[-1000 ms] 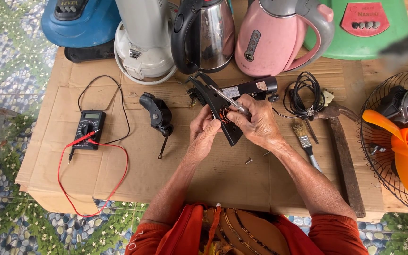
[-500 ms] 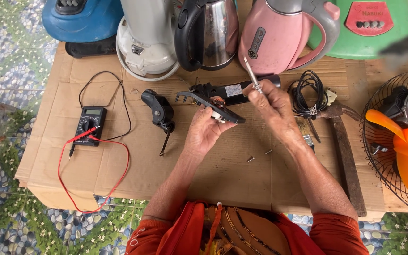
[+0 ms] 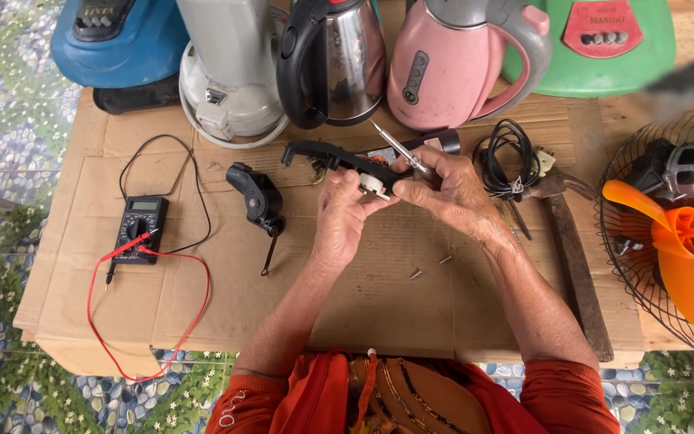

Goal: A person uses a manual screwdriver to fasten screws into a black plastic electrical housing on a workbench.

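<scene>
Overhead, my left hand (image 3: pixel 345 210) clamps a black handle part (image 3: pixel 327 157) while my right hand (image 3: pixel 443 189) grips a screwdriver (image 3: pixel 395 149); its tip could slip and jab my fingers.

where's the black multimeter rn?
In the head view, the black multimeter lies flat on the left part of the cardboard-covered table, with its red lead wire looping below it, left of the black plastic handle piece.

Matt black plastic handle part (image 3: pixel 327 154), shiny metal screwdriver shaft (image 3: pixel 395 148), rough cardboard (image 3: pixel 379 281).
</scene>
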